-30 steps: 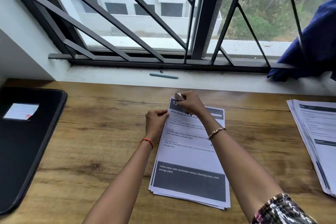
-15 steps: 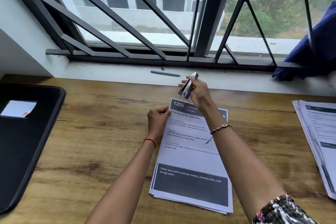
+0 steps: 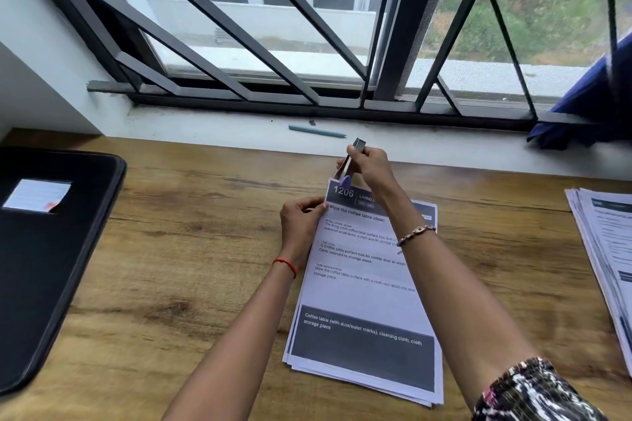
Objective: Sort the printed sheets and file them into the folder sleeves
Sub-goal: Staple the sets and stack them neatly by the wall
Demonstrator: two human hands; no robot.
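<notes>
Nearest, in the middle of the wooden surface point(image 3: 188, 249), lies the stack of sheets point(image 3: 362, 301), printed side up and slightly fanned at its bottom edge. It is thin office paper: light, limp, and likely to slide sheet over sheet, so it is best taken at an edge or corner with a pinch, the whole stack at once.

The left hand point(image 3: 299, 222) does that, pinching the stack's left edge near the top. Just beyond, the right hand point(image 3: 371, 167) grips a small tool, seemingly a stapler point(image 3: 349, 161), its mouth at the top left corner of the stack. I cannot tell whether it bites the paper.

The black folder point(image 3: 51, 267) lies closed at the left, well apart. A second pile point(image 3: 605, 249) sits at the right edge. A pen point(image 3: 316, 131) rests on the window sill.
</notes>
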